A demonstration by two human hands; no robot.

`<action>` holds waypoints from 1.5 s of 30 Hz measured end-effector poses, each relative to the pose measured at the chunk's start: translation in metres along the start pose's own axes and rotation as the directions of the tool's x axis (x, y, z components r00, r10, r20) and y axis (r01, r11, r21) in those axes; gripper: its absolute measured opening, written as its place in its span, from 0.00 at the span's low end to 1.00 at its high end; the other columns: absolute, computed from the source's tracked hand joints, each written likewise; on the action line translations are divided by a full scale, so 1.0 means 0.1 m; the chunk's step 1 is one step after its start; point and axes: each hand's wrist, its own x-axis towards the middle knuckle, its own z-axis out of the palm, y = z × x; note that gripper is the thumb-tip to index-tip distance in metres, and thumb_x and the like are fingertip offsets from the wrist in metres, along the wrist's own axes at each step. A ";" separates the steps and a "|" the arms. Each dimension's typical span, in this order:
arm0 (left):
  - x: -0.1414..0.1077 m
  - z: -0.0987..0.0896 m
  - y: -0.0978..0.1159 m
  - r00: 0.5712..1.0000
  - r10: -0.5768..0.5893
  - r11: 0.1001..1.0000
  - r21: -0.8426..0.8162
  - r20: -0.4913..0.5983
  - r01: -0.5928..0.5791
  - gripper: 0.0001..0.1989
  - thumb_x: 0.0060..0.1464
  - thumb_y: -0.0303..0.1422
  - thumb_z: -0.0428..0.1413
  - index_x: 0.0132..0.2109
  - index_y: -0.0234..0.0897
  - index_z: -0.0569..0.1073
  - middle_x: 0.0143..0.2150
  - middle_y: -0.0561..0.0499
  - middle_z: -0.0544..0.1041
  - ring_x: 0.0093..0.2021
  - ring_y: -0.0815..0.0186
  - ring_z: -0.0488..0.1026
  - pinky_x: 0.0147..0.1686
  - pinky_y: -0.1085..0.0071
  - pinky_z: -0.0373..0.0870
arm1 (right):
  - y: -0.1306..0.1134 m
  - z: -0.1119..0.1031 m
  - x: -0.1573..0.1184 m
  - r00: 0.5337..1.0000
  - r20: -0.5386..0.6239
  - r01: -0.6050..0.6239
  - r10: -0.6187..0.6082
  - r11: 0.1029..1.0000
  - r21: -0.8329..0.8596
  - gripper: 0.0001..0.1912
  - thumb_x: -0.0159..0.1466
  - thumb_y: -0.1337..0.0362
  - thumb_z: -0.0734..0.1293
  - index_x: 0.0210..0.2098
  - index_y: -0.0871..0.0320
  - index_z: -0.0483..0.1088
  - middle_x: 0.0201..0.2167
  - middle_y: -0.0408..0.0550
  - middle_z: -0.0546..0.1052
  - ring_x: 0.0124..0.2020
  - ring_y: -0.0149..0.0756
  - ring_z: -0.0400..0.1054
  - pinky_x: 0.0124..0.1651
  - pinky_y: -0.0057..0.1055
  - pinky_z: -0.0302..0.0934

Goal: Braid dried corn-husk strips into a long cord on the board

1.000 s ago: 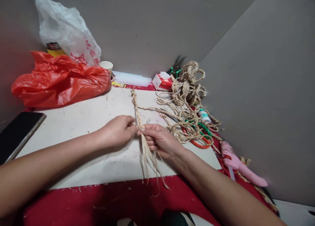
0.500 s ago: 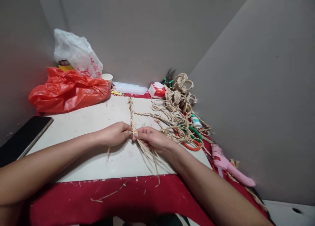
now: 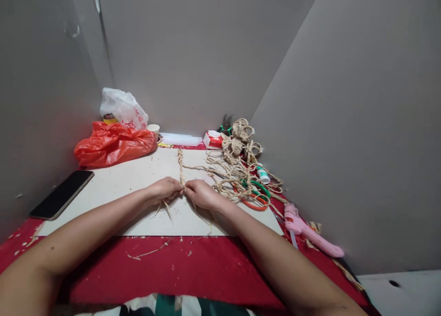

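Diffuse, moderately dim lighting. Faint highlights mark the red plastic bag [image 3: 115, 146] at nine o'clock; soft shadows lie beneath the forearms [image 3: 110, 212]. Fibre strands [image 3: 167, 207] near the left hand [image 3: 165, 189], at eight o'clock, blur; wide-angle distortion stretches the forearms toward eight and five o'clock.

No word, brand or number readable. Red characters [image 3: 139, 116] printed on white plastic bag [image 3: 119, 103], creased and too small to read. Small white bottle [image 3: 263, 174] with green label: lettering indistinct. Red-and-white box [image 3: 212, 140]: any print likewise illegible.
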 end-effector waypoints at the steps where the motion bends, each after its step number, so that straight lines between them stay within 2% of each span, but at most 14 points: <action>1: 0.00 0.02 -0.01 1.000 0.009 1.000 -0.002 -0.023 -0.009 0.12 0.48 0.37 0.55 0.25 0.34 0.65 0.13 0.62 0.50 0.13 0.78 0.42 0.16 0.74 0.33 | -0.01 -0.01 -0.01 1.000 -0.005 -0.002 0.002 1.000 -0.020 0.15 0.62 0.65 0.56 0.31 0.63 0.73 0.29 0.51 0.76 0.29 0.32 0.64 0.31 0.26 0.51; 6: -0.05 0.15 -0.05 0.992 0.042 0.999 0.012 -0.116 -0.041 0.11 0.49 0.36 0.54 0.25 0.34 0.65 0.13 0.62 0.49 0.13 0.79 0.42 0.17 0.74 0.34 | -0.04 -0.01 -0.05 0.999 -0.018 -0.038 0.037 0.995 -0.097 0.16 0.62 0.64 0.56 0.34 0.63 0.74 0.33 0.56 0.77 0.33 0.37 0.68 0.32 0.28 0.51; 12: -0.11 0.27 -0.06 0.974 0.094 0.995 0.035 -0.205 -0.089 0.10 0.50 0.35 0.52 0.25 0.36 0.62 0.14 0.63 0.49 0.13 0.78 0.42 0.17 0.74 0.35 | -0.11 -0.09 -0.10 0.999 -0.013 -0.054 0.053 0.991 -0.119 0.16 0.63 0.64 0.57 0.36 0.63 0.75 0.35 0.57 0.77 0.33 0.36 0.68 0.32 0.28 0.52; 23: -0.08 0.29 -0.09 0.951 0.136 0.991 0.034 -0.278 -0.132 0.08 0.51 0.33 0.50 0.26 0.35 0.64 0.12 0.63 0.49 0.12 0.78 0.42 0.16 0.74 0.35 | -0.09 -0.35 -0.16 0.998 0.062 -0.023 0.028 0.997 -0.077 0.16 0.61 0.64 0.58 0.33 0.64 0.75 0.33 0.54 0.78 0.32 0.35 0.67 0.33 0.26 0.54; 26: -0.10 0.27 -0.10 0.950 0.148 0.988 0.003 -0.273 -0.153 0.10 0.50 0.32 0.51 0.24 0.36 0.62 0.12 0.62 0.50 0.12 0.78 0.43 0.16 0.74 0.36 | -0.22 -0.28 -0.20 0.995 0.099 -0.008 0.014 0.998 -0.057 0.17 0.62 0.65 0.56 0.36 0.64 0.75 0.33 0.52 0.78 0.32 0.33 0.69 0.33 0.24 0.56; 32: -0.14 0.24 -0.10 0.965 0.146 0.984 -0.065 -0.219 -0.164 0.17 0.48 0.39 0.54 0.21 0.37 0.56 0.13 0.62 0.49 0.13 0.79 0.44 0.16 0.75 0.37 | -0.52 -0.02 -0.33 0.992 0.080 -0.079 0.093 0.984 -0.162 0.19 0.62 0.66 0.55 0.42 0.67 0.73 0.41 0.65 0.76 0.39 0.47 0.72 0.38 0.34 0.60; 34: -0.15 0.23 -0.10 0.969 0.152 0.982 -0.082 -0.193 -0.170 0.16 0.46 0.40 0.56 0.22 0.36 0.60 0.13 0.62 0.51 0.13 0.79 0.44 0.16 0.75 0.37 | -0.59 -0.01 -0.42 0.992 0.104 -0.046 0.065 0.982 -0.183 0.17 0.61 0.67 0.56 0.41 0.67 0.74 0.40 0.65 0.77 0.39 0.48 0.72 0.37 0.34 0.60; 36: -0.15 0.22 -0.10 0.972 0.153 0.979 -0.107 -0.176 -0.173 0.13 0.45 0.39 0.58 0.25 0.34 0.64 0.12 0.63 0.51 0.13 0.79 0.43 0.16 0.75 0.36 | -0.62 -0.09 -0.52 0.981 0.194 0.058 -0.014 0.974 -0.220 0.15 0.60 0.68 0.58 0.37 0.66 0.75 0.36 0.63 0.78 0.36 0.47 0.72 0.35 0.34 0.60; 39: -0.15 0.21 -0.09 0.979 0.132 0.976 -0.154 -0.157 -0.157 0.11 0.45 0.38 0.58 0.28 0.34 0.66 0.12 0.64 0.49 0.13 0.79 0.41 0.16 0.75 0.34 | -0.52 -0.34 -0.58 0.902 0.392 0.250 -0.181 0.960 -0.130 0.13 0.60 0.61 0.61 0.31 0.62 0.75 0.30 0.57 0.78 0.29 0.41 0.70 0.29 0.30 0.56; 40: -0.15 0.20 -0.08 0.980 0.128 0.974 -0.169 -0.149 -0.153 0.11 0.46 0.37 0.57 0.27 0.34 0.66 0.12 0.64 0.49 0.13 0.79 0.41 0.16 0.76 0.34 | -0.45 -0.43 -0.55 0.900 0.387 0.240 -0.201 0.969 -0.054 0.15 0.61 0.58 0.61 0.30 0.61 0.74 0.27 0.54 0.77 0.26 0.37 0.68 0.27 0.29 0.54; 41: -0.15 0.19 -0.08 0.982 0.125 0.972 -0.183 -0.141 -0.150 0.11 0.46 0.37 0.57 0.27 0.34 0.66 0.13 0.64 0.49 0.13 0.79 0.41 0.16 0.76 0.34 | -0.37 -0.50 -0.49 0.931 0.320 0.179 -0.174 0.984 0.015 0.17 0.61 0.55 0.60 0.28 0.60 0.73 0.25 0.51 0.76 0.24 0.34 0.66 0.26 0.27 0.53; 43: -0.15 0.17 -0.08 0.984 0.127 0.968 -0.200 -0.124 -0.150 0.11 0.46 0.37 0.57 0.28 0.34 0.65 0.13 0.64 0.49 0.13 0.79 0.41 0.16 0.76 0.35 | -0.21 -0.56 -0.32 0.997 0.046 0.050 -0.055 0.994 0.101 0.19 0.63 0.55 0.57 0.26 0.61 0.72 0.23 0.49 0.75 0.24 0.31 0.64 0.27 0.26 0.51; 44: -0.15 0.16 -0.09 0.985 0.129 0.967 -0.205 -0.114 -0.151 0.11 0.47 0.37 0.57 0.28 0.34 0.65 0.13 0.64 0.49 0.13 0.79 0.41 0.16 0.76 0.35 | -0.14 -0.55 -0.22 0.999 -0.047 0.019 -0.013 0.990 0.138 0.19 0.63 0.56 0.58 0.26 0.62 0.71 0.24 0.48 0.74 0.24 0.30 0.63 0.27 0.26 0.51; 45: -0.15 0.16 -0.09 0.985 0.132 0.966 -0.209 -0.107 -0.152 0.11 0.47 0.37 0.57 0.29 0.35 0.66 0.13 0.64 0.49 0.13 0.79 0.40 0.16 0.76 0.35 | -0.10 -0.51 -0.13 0.997 -0.072 0.000 0.013 0.983 0.183 0.18 0.63 0.57 0.58 0.26 0.62 0.70 0.23 0.47 0.74 0.24 0.29 0.63 0.27 0.25 0.51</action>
